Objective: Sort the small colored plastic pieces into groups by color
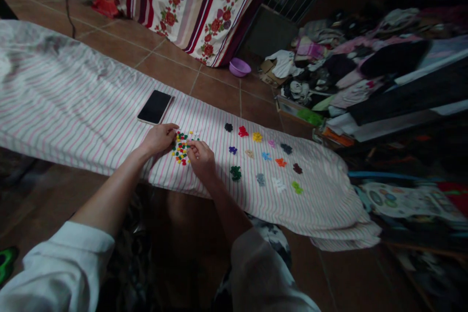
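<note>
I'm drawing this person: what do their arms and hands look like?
The left hand and right hand wear no gloves. The left sleeve and right sleeve are whitish and loose, ending near the elbows; the left has a wide cuff.

the striped cloth [204, 112] is white with pink and grey-green stripes, the scattered small pieces [181, 147] are red, green, yellow and orange, and the bowl [240, 67] is purple.

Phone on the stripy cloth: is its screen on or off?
Off, it looks like: the phone has a black screen, with nothing lit up.
</note>
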Demonstrator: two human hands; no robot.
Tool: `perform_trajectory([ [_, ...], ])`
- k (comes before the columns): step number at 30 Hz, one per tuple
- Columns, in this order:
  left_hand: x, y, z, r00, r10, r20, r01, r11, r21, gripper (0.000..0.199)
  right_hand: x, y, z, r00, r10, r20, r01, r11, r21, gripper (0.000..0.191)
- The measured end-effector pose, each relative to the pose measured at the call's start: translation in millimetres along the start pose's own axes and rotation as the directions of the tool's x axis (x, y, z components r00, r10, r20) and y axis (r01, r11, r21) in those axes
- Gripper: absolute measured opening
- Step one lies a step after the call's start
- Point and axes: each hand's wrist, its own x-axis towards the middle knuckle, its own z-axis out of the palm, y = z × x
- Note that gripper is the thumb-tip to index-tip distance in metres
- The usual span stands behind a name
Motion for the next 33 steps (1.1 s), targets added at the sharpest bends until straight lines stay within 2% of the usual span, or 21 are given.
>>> perform_trajectory([
  [6,-2.0,4.2,-1.6,1.0,-0.023,0.013,0.022,0.999,0.023,0.045,-2.5,1.6,-5.7,0.993,0.077,-0.085,-0.067,0.991,0.117,0.023],
  [10,-2.8,4.1,-2.4,1.0,-0.011,0.022,0.011,1.0,0.02,0.045,-6.6,9.7,-18.7,0.987,0.101,-0.128,-0.085,0.988,0.129,0.022],
  [17,-1.4,1.4,-1.7,1.0,-0.008,0.019,0.007,0.999,0.038,0.045,-40.4,45.9,-73.6,0.954,0.069,-0.293,-0.095,0.993,-0.076,0.02],
  [20,-1.2,1.2,-0.9,1.0,-0.014,0.013,0.013,0.998,0.055,0.045,-58.7,67.2,-89.1,0.933,0.047,-0.358,-0.122,0.974,-0.19,0.02],
  [25,-0.3,0.8,1.6,1.0,-0.023,-0.006,0.023,0.996,0.082,0.045,-78.1,89.6,-91.6,0.948,0.017,-0.319,-0.091,0.972,-0.217,0.023],
  [29,0.9,0.2,3.7,1.0,-0.025,-0.016,0.026,0.996,0.091,0.045,-82.4,91.5,-89.3,0.953,-0.053,-0.297,0.002,0.986,-0.167,0.029],
  [33,1.5,-0.7,5.3,0.999,-0.022,-0.035,0.025,0.996,0.088,0.044,-81.5,87.7,-86.6,0.964,-0.072,-0.257,0.015,0.976,-0.217,0.024],
])
